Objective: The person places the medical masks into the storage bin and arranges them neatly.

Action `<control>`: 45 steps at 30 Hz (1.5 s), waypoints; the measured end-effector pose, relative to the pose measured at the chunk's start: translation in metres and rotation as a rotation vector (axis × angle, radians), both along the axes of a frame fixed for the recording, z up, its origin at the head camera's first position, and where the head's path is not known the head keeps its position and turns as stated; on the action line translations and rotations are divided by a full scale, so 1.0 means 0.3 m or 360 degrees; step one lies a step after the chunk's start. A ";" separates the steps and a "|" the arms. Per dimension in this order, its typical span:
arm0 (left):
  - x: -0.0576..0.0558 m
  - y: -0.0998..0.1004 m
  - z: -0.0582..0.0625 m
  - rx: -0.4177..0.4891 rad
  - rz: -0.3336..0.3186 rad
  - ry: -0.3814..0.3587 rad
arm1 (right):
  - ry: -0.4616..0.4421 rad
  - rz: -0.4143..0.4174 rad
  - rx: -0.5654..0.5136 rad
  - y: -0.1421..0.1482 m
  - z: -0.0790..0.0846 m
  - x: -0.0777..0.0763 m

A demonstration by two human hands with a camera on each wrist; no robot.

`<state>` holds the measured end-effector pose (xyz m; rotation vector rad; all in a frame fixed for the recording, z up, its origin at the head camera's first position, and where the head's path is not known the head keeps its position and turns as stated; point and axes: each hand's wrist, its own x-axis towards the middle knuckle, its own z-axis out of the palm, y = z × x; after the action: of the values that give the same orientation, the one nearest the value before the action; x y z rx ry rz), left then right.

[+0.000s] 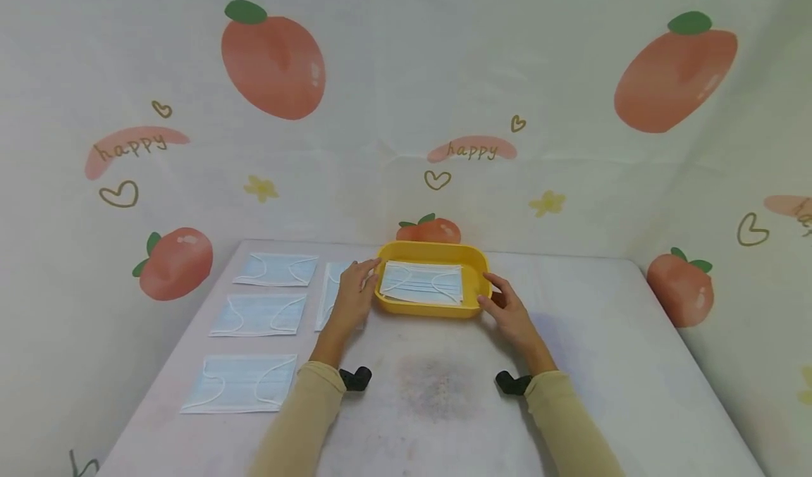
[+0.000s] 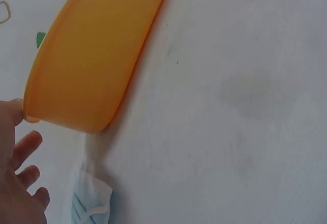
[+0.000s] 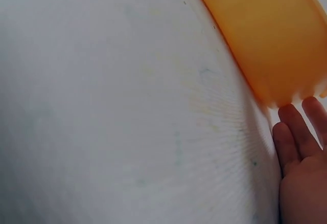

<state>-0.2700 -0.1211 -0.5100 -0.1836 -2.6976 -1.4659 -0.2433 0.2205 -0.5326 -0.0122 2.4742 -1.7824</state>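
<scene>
A yellow plastic tray [image 1: 431,311] stands at the back of the table, and face masks [image 1: 423,283], pale blue with white ear loops, lie in its left part. At its left end is my left hand [image 1: 355,295], with fingertips right at the rim. In the left wrist view, the other fingers of that hand hang loosely below the tray's corner. My right hand [image 1: 510,315] is at the opposite end. Its fingers [image 3: 299,132] reach out nearly straight and touch the end wall in the right wrist view.
Three flat masks form a column on the left: far [image 1: 275,270], middle [image 1: 259,315] and near [image 1: 240,384]. Another mask [image 1: 326,297] lies crosswise, partly hidden behind my left arm. A fruit-print cloth [image 1: 380,110] hangs behind the pale table [image 1: 438,435].
</scene>
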 end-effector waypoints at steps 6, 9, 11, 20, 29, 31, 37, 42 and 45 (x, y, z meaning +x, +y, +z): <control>0.002 -0.032 0.015 -0.0146 0.0050 0.0026 | 0.0014 0.0008 -0.0009 -0.016 -0.003 -0.004; 0.011 -0.044 0.021 -0.0171 0.0074 0.0035 | -0.0002 0.0003 -0.0038 -0.018 -0.005 -0.002; 0.021 -0.049 0.027 -0.0185 0.0100 0.0010 | -0.0008 -0.0001 -0.0051 -0.017 -0.007 -0.001; 0.074 -0.084 0.027 -0.0259 0.0165 -0.0118 | 0.0006 0.0014 -0.0076 -0.008 -0.008 0.010; 0.130 -0.133 0.012 -0.0222 0.0280 -0.0217 | 0.0035 0.0032 -0.0163 -0.010 -0.005 0.009; 0.136 -0.138 0.010 -0.0209 0.0299 -0.0219 | 0.0026 0.0032 -0.0189 -0.008 -0.006 0.008; 0.147 -0.148 0.010 -0.0209 0.0361 -0.0201 | -0.0008 0.0009 -0.0185 0.000 -0.012 0.005; 0.154 -0.151 0.015 -0.0268 0.0390 -0.0250 | -0.0006 -0.0001 -0.0167 0.001 -0.010 0.007; 0.159 -0.152 0.015 -0.0287 0.0413 -0.0278 | -0.0018 -0.0005 -0.0147 0.002 -0.007 0.007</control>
<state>-0.2222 -0.1668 -0.5054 0.2897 -2.8543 -1.2182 -0.2412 0.2211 -0.5348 -0.0047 2.3837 -1.8913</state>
